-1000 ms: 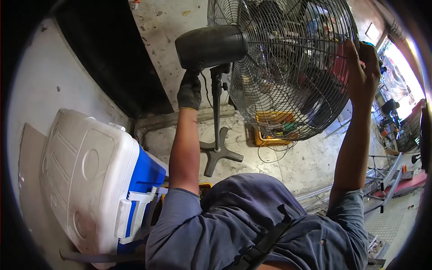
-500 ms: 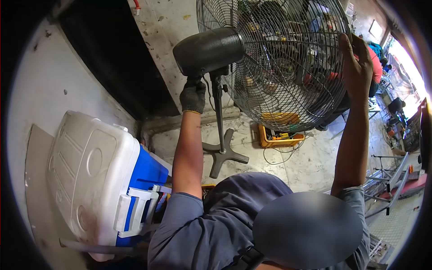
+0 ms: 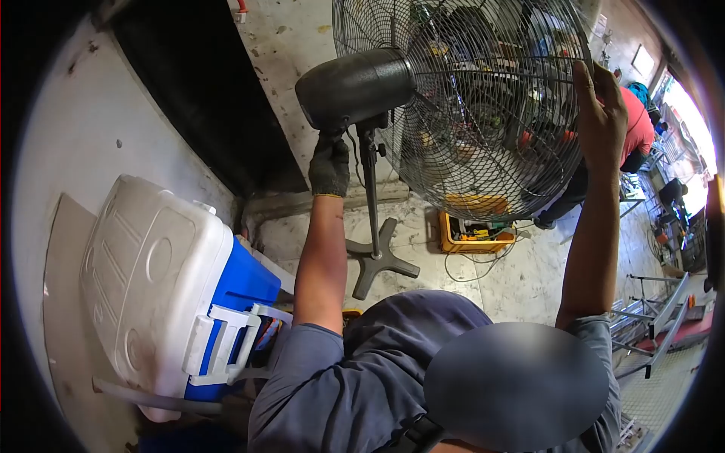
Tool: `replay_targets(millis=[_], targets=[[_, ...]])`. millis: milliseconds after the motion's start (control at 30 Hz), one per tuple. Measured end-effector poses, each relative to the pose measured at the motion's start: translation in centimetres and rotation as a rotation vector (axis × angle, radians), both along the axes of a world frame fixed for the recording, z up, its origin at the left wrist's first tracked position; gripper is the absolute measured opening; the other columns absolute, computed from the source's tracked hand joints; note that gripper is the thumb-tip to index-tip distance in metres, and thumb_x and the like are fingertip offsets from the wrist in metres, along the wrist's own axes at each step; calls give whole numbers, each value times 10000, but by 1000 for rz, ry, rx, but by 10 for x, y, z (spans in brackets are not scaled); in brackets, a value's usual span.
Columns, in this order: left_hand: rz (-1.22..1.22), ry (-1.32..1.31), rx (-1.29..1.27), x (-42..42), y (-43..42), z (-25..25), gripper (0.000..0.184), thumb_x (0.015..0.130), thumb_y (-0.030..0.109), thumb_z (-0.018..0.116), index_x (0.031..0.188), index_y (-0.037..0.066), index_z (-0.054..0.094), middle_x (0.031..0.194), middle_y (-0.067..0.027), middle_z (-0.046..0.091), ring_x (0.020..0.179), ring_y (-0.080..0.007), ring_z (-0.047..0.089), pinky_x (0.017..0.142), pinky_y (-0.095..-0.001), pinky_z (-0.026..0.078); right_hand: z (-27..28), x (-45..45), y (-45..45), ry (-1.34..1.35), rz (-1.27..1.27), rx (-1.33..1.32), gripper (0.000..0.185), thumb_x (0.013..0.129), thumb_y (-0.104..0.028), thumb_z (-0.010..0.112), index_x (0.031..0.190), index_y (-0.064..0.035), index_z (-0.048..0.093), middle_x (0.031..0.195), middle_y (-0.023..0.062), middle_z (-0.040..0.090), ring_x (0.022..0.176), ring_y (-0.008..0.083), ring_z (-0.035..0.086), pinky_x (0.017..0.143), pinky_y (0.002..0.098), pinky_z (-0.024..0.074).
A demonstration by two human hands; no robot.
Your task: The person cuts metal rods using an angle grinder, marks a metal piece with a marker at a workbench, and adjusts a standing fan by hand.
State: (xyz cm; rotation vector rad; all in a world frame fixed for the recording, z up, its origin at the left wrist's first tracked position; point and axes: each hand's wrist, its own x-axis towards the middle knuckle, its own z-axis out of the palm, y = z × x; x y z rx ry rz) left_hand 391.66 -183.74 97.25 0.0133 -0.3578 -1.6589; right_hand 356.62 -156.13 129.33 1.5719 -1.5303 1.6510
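A large black pedestal fan stands before me, its round wire guard tilted to the right. My left hand, in a dark knitted glove, is closed beneath the motor housing beside the pole. Its fingertips are partly hidden, so what they pinch there does not show. A thin cable hangs next to this hand. On the far side, my bare right hand grips the guard's outer edge, thumb on the near face. The fan's cross-shaped base rests on the floor.
A blue and white cooler box stands at my left by the wall. Past the fan base is a yellow crate of tools with a cable around it. A person in a red shirt bends behind the fan; a metal ladder lies right.
The view has shifted slightly, so the fan and crate appear a little further right. More of the person in red shows. Both my hands keep their places on the fan.
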Motion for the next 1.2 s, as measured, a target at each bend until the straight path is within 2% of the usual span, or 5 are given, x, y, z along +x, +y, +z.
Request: replay_targets(millis=[167,367,667,967,1200], targets=[[-84,117,-80,1,13,11,276,1033,84,549,1258,-55,628,1188,-187,702,1007,-281,701,861,-411,636,0,-11,-5,21,-1,8,489,1012,-415,705,1247,14,695,1086,101,763,1021,147,679,946,297,491],[150,42,16,-23,32,22,263,982,100,685,1218,-17,697,1132,-107,738,921,-202,721,762,-316,634,0,-31,-13,6,21,22,473,1016,-394,703,1251,17,696,1087,95,765,1027,135,668,948,287,485],[532,-366,95,-40,43,18,256,932,180,792,1142,37,755,964,-57,746,673,-158,647,610,-303,541,1,-41,-20,-39,85,57,441,1051,-336,664,1320,14,678,1206,83,714,1124,141,608,1013,289,447],[441,-250,99,-40,45,21,170,944,142,760,1084,47,753,924,-54,737,706,-191,660,623,-319,549,3,-55,-21,10,41,19,490,1004,-357,735,1305,26,683,1202,133,751,1116,162,667,995,292,485],[141,-145,-6,-37,62,16,305,1008,266,678,1236,63,671,1197,-92,711,886,-231,668,767,-364,549,-10,-62,-19,-47,49,58,460,1007,-349,725,1298,7,695,1140,118,767,1058,160,688,962,289,499]])
